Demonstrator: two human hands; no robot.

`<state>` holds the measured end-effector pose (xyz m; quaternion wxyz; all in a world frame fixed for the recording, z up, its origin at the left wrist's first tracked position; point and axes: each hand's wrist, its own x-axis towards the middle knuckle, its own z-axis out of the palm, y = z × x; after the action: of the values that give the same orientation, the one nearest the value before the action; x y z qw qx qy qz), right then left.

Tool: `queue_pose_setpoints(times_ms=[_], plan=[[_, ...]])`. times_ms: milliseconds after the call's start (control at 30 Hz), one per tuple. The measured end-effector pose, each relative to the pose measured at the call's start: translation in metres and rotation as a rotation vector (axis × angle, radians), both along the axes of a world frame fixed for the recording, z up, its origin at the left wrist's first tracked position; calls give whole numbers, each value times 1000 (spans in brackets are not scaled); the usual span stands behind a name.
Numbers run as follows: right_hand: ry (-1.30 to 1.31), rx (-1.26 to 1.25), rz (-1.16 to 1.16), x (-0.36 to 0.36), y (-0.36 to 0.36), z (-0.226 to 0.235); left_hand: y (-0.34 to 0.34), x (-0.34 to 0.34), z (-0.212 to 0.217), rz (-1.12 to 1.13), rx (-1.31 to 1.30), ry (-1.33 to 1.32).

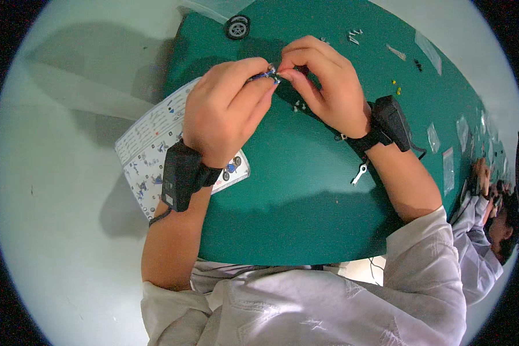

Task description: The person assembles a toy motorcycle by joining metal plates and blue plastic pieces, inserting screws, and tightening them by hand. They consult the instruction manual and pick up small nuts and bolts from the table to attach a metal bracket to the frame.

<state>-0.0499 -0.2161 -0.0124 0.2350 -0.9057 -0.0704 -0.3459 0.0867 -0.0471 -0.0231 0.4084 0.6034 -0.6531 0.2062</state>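
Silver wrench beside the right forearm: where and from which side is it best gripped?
Probably pinch the wrench across its narrow shaft, coming from the left. It appears to lie flat, its wider ringed head at the far end, with the right forearm close on its right.

1. Out front, a pale shirt (305, 305), whitish-grey, creased all across the chest, with rough, frayed-looking patches and one bright glare of light!
2. Over on the left, a short sleeve (170, 308), loose and wrinkled, ended near the elbow; its partner, the right sleeve (424, 248), showed a broad, folded-looking edge.
3. Then the wrists, and what a matching pair: a boxy black left wrist unit (180, 173), small pale label on its casing, cinched by a black strap (210, 175), a dark cable (160, 216) curling off its lower end.
4. The right wrist unit (392, 118) answered in black, angular and chunky, with its own dark band (372, 140) and a looping black cord (420, 153).
5. Beyond the straps, left hand (222, 109) and right hand (331, 86) were both bare!
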Motion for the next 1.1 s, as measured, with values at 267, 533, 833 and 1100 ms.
queue_pose_setpoints(times_ms=[267, 533, 833, 1100], plan=[[-24, 107, -22, -4, 4, 3, -1, 0, 2, -12, -20, 9], [-17, 154, 38, -5, 1, 7, -1, 1, 2, -16, -58, 4], [34, 289, 72, -5, 6, 10, -4, 0, -1, -34, -88, 4], [15, 267, 28, -6, 4, 5, -4, -2, 0, 10, -81, 24]])
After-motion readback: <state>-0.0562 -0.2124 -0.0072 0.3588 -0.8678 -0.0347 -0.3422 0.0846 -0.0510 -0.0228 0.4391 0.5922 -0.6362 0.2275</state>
